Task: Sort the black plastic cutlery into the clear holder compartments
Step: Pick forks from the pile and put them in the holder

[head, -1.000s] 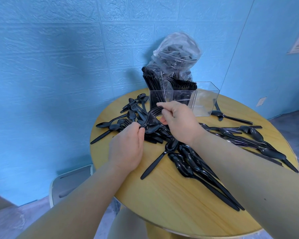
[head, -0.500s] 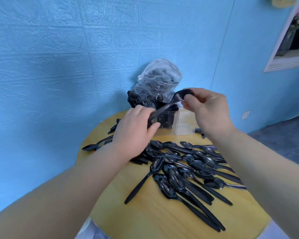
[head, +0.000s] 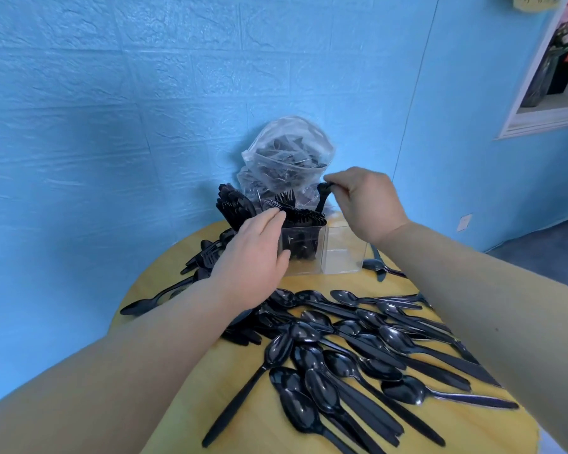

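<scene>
Right hand (head: 366, 204) pinches black fork (head: 323, 194) over clear holder (head: 338, 253); left hand (head: 253, 253), fingers straight, rests against holder's fork compartment.

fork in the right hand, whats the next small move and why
Probably lower it, handle first, into the middle compartment. The right hand pinches the fork by its head just above the clear holder, where other forks already stand, while the left hand rests against the holder's front.

A home-like room: blue brick-textured wall (head: 145, 93), small round wooden table (head: 276, 421).
</scene>
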Motion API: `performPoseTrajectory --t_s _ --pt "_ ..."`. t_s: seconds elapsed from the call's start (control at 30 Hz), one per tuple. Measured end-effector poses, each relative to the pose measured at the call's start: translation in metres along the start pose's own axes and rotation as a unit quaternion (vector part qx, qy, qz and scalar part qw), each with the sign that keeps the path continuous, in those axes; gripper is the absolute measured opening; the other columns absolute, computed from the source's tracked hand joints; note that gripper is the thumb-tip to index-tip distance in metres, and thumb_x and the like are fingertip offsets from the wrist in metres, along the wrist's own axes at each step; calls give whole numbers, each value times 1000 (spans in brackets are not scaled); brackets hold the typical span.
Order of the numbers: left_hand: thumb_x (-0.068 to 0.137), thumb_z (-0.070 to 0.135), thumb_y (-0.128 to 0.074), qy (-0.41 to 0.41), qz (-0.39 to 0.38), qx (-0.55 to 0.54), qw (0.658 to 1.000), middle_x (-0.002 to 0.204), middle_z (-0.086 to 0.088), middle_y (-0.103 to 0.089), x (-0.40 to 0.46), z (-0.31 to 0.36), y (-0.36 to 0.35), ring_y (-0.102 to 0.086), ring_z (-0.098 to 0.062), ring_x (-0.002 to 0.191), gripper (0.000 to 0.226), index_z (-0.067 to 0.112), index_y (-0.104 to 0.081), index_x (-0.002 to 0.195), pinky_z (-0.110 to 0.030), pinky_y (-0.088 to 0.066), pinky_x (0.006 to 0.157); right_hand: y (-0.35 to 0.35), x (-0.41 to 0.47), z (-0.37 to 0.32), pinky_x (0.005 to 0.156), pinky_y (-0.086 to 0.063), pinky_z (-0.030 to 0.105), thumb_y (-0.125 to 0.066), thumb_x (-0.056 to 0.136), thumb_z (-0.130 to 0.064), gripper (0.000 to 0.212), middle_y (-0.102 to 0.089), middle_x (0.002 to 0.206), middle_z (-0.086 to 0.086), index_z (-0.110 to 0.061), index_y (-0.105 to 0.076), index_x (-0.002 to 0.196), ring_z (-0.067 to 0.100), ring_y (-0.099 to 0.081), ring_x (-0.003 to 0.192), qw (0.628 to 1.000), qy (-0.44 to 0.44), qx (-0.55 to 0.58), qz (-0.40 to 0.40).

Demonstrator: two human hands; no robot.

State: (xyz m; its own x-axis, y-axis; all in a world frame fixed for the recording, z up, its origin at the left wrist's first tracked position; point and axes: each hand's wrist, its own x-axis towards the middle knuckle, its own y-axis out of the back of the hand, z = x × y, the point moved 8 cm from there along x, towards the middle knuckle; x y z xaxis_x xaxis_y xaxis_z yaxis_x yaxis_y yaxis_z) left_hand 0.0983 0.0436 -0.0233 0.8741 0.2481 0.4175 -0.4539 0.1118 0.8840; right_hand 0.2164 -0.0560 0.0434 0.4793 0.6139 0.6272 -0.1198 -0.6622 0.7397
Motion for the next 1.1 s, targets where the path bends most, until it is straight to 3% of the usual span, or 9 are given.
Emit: performPoseTrajectory --t_s 0.17,0.33,0.53,0.63,0.7,0.83,0.9,1.0,1.1 --pt "97 26 -47 -17 9 12 1000 156 0 -22 2 -2 -1 -17 -15 142 61 13 -20 150 -23 -11 113 -42 -17 6 92 -38 34 -39 95 -10 40 -56 122 17 -9 -49 134 33 -49 114 986 -20 14 -165" --pt "94 26 -52 -30 21 37 999 152 -3 -31 1 -4 -3 -26 -21 138 61 10 -27 148 -33 -22 114 -54 -30 7 101 -29 30 -41 94 -17 53 -43 143 10 -15 -33 147 26 -37 129 977 -25 6 -214" --pt "93 27 -54 -34 34 45 998 149 -2 -35 -6 -4 1 -30 -22 136 60 12 -32 147 -34 -25 112 -37 -33 -1 103 -28 27 -48 91 -16 56 -40 146 2 -17 -35 146 23 -34 130 988 -2 -2 -154" --pt "93 25 -53 -22 44 31 998 148 1 -37 -24 -8 7 -30 -19 135 57 15 -35 146 -34 -26 111 -13 -41 -20 93 -37 30 -50 82 -12 49 -55 126 5 -15 -53 132 25 -45 115 998 34 28 -53" --pt "93 23 -53 -9 55 29 998 145 2 -40 -42 -16 12 -33 -18 132 53 15 -39 143 -34 -27 110 -9 -50 -36 83 -39 30 -46 77 -14 47 -60 111 5 -14 -60 122 24 -49 104 997 58 44 -33" --pt "92 24 -56 66 79 43 994 138 1 -49 -88 -60 18 -36 -19 125 48 14 -47 137 -32 -25 109 -28 -67 -71 78 -37 24 -46 79 -11 41 -65 100 4 -13 -65 115 23 -54 97 993 91 43 -68" --pt "92 31 -52 132 68 60 987 139 1 -48 -110 -90 18 -34 -21 124 46 16 -48 136 -39 -30 107 -49 -72 -85 89 -42 31 -47 86 -9 39 -64 110 3 -13 -62 121 22 -51 105 987 85 50 -124" --pt "93 43 -48 241 10 71 968 146 2 -38 -135 -122 12 -26 -23 134 49 25 -43 138 -46 -28 107 -84 -79 -101 102 -37 28 -45 92 -15 39 -55 130 -1 -17 -55 130 17 -47 120 974 81 40 -207" --pt "93 55 -35 262 -38 93 960 151 5 -30 -143 -130 2 -19 -20 140 54 30 -35 142 -44 -23 109 -110 -87 -114 107 -34 30 -39 96 -23 42 -44 143 -5 -19 -47 137 15 -40 130 957 73 21 -278"
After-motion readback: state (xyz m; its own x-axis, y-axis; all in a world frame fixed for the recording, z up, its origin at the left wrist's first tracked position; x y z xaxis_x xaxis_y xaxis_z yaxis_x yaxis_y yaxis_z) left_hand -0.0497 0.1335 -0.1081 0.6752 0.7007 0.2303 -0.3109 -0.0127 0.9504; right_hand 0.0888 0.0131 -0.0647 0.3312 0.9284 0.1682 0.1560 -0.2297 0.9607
